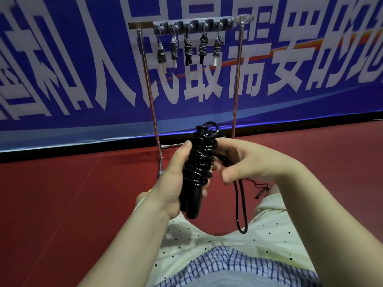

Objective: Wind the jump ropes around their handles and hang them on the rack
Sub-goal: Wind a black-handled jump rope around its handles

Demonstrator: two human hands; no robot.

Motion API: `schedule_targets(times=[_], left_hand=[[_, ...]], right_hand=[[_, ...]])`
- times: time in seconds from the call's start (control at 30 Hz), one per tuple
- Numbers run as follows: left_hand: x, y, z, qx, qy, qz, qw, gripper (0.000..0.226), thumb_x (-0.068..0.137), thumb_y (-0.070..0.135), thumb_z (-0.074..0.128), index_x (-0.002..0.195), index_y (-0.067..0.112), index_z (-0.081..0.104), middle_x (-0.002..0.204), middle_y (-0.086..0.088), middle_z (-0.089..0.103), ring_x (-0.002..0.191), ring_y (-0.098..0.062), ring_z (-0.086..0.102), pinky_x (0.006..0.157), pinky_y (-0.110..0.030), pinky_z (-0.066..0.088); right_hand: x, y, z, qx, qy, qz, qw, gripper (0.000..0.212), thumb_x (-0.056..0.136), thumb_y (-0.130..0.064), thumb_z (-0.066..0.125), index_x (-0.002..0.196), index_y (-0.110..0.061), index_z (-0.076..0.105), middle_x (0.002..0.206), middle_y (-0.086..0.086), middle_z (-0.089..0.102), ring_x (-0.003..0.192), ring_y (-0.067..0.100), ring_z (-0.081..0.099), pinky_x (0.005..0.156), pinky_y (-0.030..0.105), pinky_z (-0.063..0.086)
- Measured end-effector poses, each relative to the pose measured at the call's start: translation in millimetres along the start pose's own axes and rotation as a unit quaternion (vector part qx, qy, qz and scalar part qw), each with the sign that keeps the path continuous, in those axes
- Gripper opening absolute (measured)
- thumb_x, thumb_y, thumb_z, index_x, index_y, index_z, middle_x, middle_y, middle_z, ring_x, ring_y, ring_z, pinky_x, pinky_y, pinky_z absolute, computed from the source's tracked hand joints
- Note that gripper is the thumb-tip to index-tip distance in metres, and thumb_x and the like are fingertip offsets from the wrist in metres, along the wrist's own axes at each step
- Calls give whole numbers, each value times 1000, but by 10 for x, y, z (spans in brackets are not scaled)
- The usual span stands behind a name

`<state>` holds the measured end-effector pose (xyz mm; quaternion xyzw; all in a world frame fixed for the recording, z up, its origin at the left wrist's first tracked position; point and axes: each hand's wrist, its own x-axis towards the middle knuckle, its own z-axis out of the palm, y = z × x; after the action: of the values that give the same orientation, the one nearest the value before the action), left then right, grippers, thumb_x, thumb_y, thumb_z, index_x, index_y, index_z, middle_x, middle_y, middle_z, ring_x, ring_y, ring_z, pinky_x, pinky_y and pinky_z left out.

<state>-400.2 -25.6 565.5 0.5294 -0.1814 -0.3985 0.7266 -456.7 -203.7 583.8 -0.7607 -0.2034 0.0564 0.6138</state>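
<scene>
Red gym flooring [62,193] meets a blue printed banner [62,79]. Her left hand [172,183] clasps the glossy black wound jump rope [199,162], upright; her right hand [244,160] pinches its slack tail [241,212]. Straight ahead, above, stands the chrome hanging rack [236,83].

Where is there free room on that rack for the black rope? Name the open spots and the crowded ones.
Free: the rack bar right of the fifth hung rope, up to the right post. Crowded: the bar's left and middle, where five wound ropes hang side by side. The left hand holds the black rope.
</scene>
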Motion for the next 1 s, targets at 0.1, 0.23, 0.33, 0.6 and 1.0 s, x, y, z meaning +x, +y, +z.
schedule_targets(times=[0.1, 0.23, 0.33, 0.6, 1.0], left_hand=[[-4, 36, -68, 5, 0, -21, 1000, 64, 61, 72, 44, 69, 10, 57, 50, -2, 47, 38, -14, 42, 40, -20, 37], [-6, 21, -86, -10, 6, -15, 1000, 60, 63, 71, 44, 68, 12, 56, 50, -1, 47, 39, -12, 41, 41, -19, 36], [11, 38, -104, -12, 24, -5, 1000, 58, 65, 69, 45, 69, 12, 56, 52, -1, 47, 40, -13, 43, 41, -20, 37], [145, -17, -212, 133, 124, 44, 982, 57, 56, 67, 55, 77, 15, 68, 58, -1, 63, 47, -15, 57, 56, -29, 44], [164, 99, -189, 305, 169, 63, 935, 51, 88, 59, 43, 69, 19, 68, 57, 5, 67, 57, -13, 61, 65, -30, 47]], right_hand=[[-60, 15, -89, -6, 45, 77, 996, 41, 73, -6, 70, 113, -15, 61, 78, -2, 58, 72, 13, 54, 67, 28, 48], [-63, -11, -78, -63, 120, 134, 982, 10, 93, -11, 57, 85, -11, 63, 65, -5, 59, 61, 12, 56, 63, 25, 50], [-32, -3, -47, -74, 189, 166, 965, 26, 99, -21, 48, 79, -11, 63, 62, -4, 54, 60, 11, 52, 66, 27, 53], [1, -276, 274, -273, 216, 167, 922, 38, 100, -40, 39, 79, -14, 60, 59, -9, 49, 52, 6, 44, 55, 28, 35], [104, -396, 625, -479, 225, 196, 825, 41, 101, -40, 29, 67, -19, 37, 66, 0, 47, 70, 26, 47, 62, 35, 31]])
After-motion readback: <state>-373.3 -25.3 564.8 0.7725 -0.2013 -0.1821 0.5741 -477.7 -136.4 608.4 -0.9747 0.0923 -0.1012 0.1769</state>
